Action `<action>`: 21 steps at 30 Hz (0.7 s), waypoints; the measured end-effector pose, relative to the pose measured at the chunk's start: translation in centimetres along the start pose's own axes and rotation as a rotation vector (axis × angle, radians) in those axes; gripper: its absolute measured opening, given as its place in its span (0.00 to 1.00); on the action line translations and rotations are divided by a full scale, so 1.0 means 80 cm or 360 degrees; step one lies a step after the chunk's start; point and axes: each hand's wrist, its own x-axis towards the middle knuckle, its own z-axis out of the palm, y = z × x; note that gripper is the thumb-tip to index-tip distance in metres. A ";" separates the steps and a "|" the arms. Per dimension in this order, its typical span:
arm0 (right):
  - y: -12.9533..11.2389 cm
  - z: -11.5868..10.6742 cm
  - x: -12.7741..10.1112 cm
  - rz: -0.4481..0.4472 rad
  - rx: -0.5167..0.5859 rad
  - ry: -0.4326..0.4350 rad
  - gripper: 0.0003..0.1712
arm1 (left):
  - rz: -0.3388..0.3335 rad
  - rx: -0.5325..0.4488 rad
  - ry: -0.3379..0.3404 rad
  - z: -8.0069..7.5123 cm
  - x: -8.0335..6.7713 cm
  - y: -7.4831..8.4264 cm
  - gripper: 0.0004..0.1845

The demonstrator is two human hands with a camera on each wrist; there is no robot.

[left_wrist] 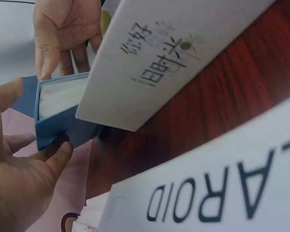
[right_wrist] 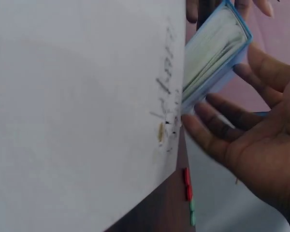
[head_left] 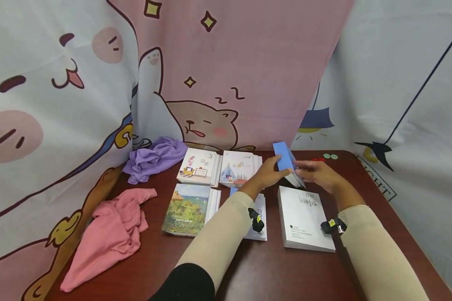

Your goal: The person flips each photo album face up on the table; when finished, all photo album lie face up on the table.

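A thick blue photo album [head_left: 283,156] is held up over the back right of the table, its white page edges [left_wrist: 63,96] showing in the left wrist view. My left hand [head_left: 268,172] grips it across the spine, thumb on one side and fingers on the other. From the right, my right hand [head_left: 318,173] touches the album with loosely stretched fingers [right_wrist: 217,118], spread along one cover in the right wrist view. Below the hands lies a white book [head_left: 303,217] with dark lettering. A white album with black letters [head_left: 261,209] is partly hidden under my left forearm.
Two white illustrated albums [head_left: 199,165] stand in stacks at the back, with a landscape photo album [head_left: 188,209] before them. Purple cloth [head_left: 156,159] and pink cloth [head_left: 116,230] lie left. Small green discs [head_left: 330,156] and red pieces sit at the back right. Printed curtains enclose the table.
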 end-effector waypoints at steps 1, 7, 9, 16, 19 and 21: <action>0.001 0.001 0.001 0.0027 -0.0033 -0.0007 0.37 | -0.0007 0.0056 0.0013 0.000 0.001 -0.001 0.44; 0.006 0.004 0.001 0.0229 -0.0159 0.0010 0.33 | -0.0114 0.0212 0.0062 0.001 0.002 -0.007 0.40; 0.006 0.006 -0.001 0.0265 -0.0181 0.0014 0.33 | -0.0142 0.0248 0.0055 0.002 0.001 -0.011 0.40; 0.006 0.006 -0.004 0.0274 -0.0219 0.0010 0.38 | -0.0137 0.0333 -0.0029 0.001 0.000 -0.021 0.39; 0.006 0.006 -0.003 0.0282 -0.0256 0.0021 0.39 | -0.0145 0.0336 -0.0059 0.000 -0.002 -0.023 0.39; 0.007 0.006 -0.002 0.0285 -0.0269 0.0028 0.40 | -0.0147 0.0315 -0.0080 -0.001 -0.004 -0.023 0.40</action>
